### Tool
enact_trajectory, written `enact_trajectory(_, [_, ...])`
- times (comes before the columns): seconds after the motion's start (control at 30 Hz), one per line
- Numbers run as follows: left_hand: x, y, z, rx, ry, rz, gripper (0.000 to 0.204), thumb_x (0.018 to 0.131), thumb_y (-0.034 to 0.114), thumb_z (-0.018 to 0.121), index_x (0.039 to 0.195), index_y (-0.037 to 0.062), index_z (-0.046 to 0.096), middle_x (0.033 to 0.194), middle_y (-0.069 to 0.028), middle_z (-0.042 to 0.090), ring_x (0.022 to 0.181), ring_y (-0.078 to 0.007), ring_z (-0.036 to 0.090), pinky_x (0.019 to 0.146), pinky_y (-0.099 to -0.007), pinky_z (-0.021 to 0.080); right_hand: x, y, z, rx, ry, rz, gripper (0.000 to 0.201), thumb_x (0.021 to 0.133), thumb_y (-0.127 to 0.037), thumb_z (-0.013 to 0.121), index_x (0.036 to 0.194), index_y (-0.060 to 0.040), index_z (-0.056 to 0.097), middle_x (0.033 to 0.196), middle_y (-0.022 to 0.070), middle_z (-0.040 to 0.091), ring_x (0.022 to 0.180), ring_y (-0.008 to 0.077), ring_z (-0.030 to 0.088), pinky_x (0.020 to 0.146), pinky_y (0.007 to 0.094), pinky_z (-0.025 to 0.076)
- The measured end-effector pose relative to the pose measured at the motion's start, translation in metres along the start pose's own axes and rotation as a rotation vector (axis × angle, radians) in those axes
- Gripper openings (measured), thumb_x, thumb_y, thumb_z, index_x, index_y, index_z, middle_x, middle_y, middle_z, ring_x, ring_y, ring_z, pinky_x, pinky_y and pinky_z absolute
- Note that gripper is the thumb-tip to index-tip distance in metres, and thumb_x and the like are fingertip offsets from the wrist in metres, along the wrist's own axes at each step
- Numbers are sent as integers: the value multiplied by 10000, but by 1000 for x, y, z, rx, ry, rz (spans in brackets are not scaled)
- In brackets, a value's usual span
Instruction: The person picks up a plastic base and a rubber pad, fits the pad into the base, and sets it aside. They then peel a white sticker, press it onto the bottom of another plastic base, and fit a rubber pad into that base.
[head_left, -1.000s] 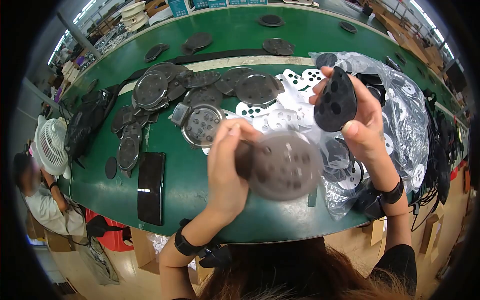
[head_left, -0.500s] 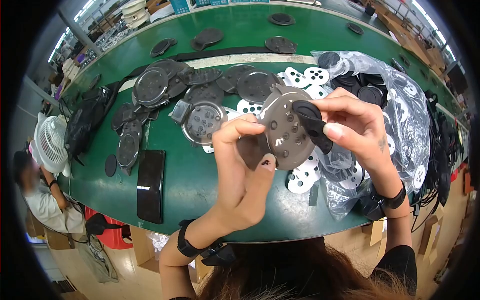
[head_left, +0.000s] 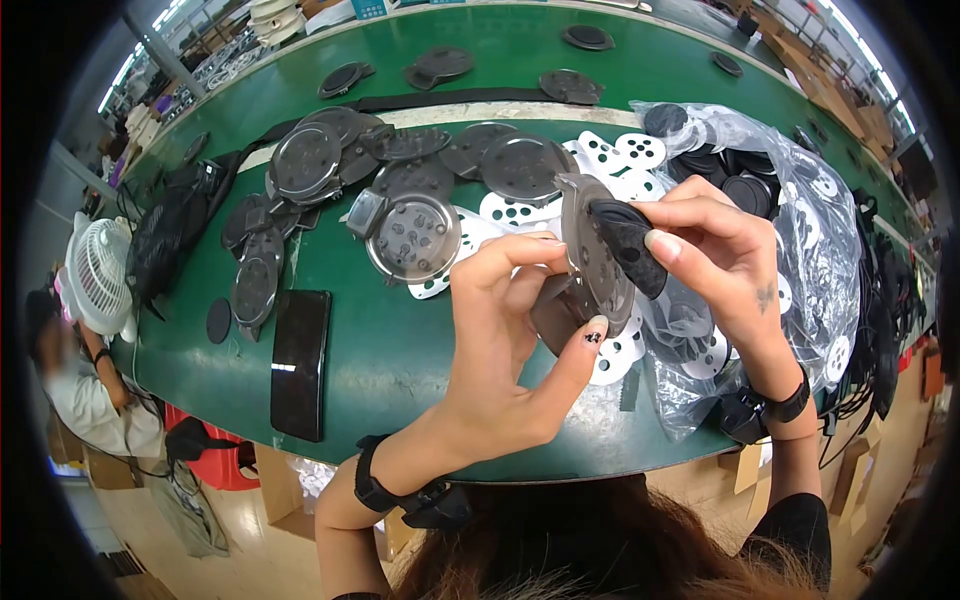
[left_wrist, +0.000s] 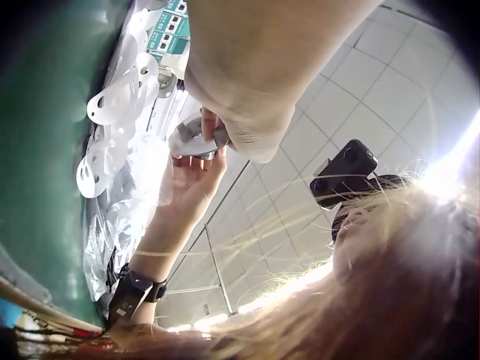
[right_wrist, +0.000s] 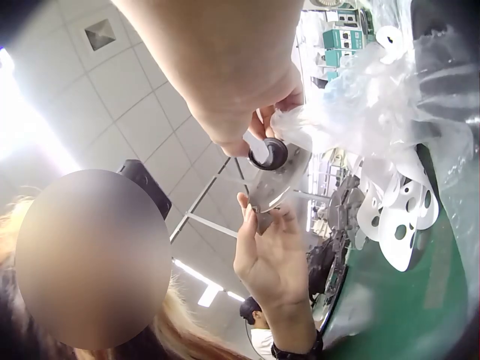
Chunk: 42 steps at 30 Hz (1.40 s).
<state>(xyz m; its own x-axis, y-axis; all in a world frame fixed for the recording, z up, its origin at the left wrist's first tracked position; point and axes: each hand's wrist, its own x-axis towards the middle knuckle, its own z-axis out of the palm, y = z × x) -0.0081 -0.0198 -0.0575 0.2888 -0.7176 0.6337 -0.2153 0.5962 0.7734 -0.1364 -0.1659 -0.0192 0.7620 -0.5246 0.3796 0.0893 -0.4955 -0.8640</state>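
In the head view the left hand (head_left: pixel 510 370) grips a round translucent grey disc (head_left: pixel 597 262) by its edge and tab, tilted nearly edge-on. The right hand (head_left: pixel 725 265) pinches a bent black pad (head_left: pixel 632 245) between thumb and fingers, against or very near the disc's right face. In the right wrist view the black pad (right_wrist: pixel 268 154) shows as a dark ring at the disc (right_wrist: pixel 279 180), with the left hand (right_wrist: pixel 276 262) holding the disc from below. In the left wrist view the right hand (left_wrist: pixel 191 191) is beside the disc (left_wrist: pixel 191 139).
Grey discs (head_left: pixel 415 237) lie in a heap at the left and centre of the green table (head_left: pixel 390 370). A dark phone-like slab (head_left: pixel 300 365) lies at front left. White perforated pieces (head_left: pixel 520 210) and a clear bag (head_left: pixel 800 230) of black pads lie right. A fan (head_left: pixel 98 275) stands far left.
The left hand has brought the disc from low centre up to the right hand and turned it nearly edge-on. The right hand has moved the black pad down and bent it at the disc.
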Motion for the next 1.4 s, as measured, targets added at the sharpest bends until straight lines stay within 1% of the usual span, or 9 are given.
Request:
enact_trajectory(0.23, [0,0,2,-62,0,-16,589,736,-168,509,1220,12,227,1089,-124,351,952,-178,481,757,-265,434,0,0,-1,-49,-18,-49,224,746,-29,660,970,-16,670,815,50,587,709,90,509,630,215,404])
enact_trajectory(0.33, [0,-1,3,-93,8,-15,588,737,-170,508,1221,14,229,1081,-122,358,943,-179,485,754,-268,435,-1,-3,-3,-85,-83,-34,243,769,-20,606,1000,49,637,871,88,564,800,136,525,742,241,429])
enact_trajectory(0.63, [-1,-4,2,-58,2,-5,550,734,-164,514,1182,12,248,1122,-138,322,1000,-200,460,807,-290,435,1,5,-1,-93,-61,-73,237,761,-58,645,996,-30,663,814,51,588,720,105,530,614,223,412])
enact_trajectory(0.87, [-1,-1,-2,-31,-54,0,515,742,-160,504,1149,24,247,1115,-143,325,1007,-191,449,817,-300,435,-4,-2,4,-284,-131,-152,563,614,-260,803,1096,-49,602,914,86,554,832,182,551,669,273,436])
enact_trajectory(0.97, [0,-5,-5,-38,-63,12,510,747,-155,503,1133,39,231,1104,-148,329,1003,-186,444,819,-302,435,-8,-10,6,-510,-73,-137,782,554,-363,818,1176,-6,506,1085,81,518,951,158,522,771,284,430])
enact_trajectory(1.0, [0,-6,-5,-83,-84,23,506,750,-151,504,1123,46,223,1097,-150,335,1000,-184,445,820,-305,435,-8,-6,8,-510,-70,-138,782,554,-363,818,1176,-6,506,1085,81,518,951,158,522,771,284,430])
enact_trajectory(1.1, [0,-9,-4,-162,-87,29,501,756,-143,508,1107,59,213,1087,-154,344,993,-180,443,819,-308,436,-9,3,11,107,-62,47,583,690,-204,772,1149,-16,465,1044,99,593,936,145,574,781,282,466])
enact_trajectory(1.33, [1,-9,-4,-196,113,-170,466,788,-110,508,1088,81,207,1045,-127,398,951,-143,459,807,-299,436,-3,-5,0,58,-120,225,242,826,-200,647,893,21,574,837,45,596,734,86,548,692,243,453])
enact_trajectory(1.4, [3,-6,-6,-200,115,-196,457,802,-94,508,1094,86,207,1024,-115,421,960,-133,466,797,-279,443,6,-4,-12,-29,-235,350,271,854,-236,614,706,-16,555,603,-25,491,569,23,449,511,197,357])
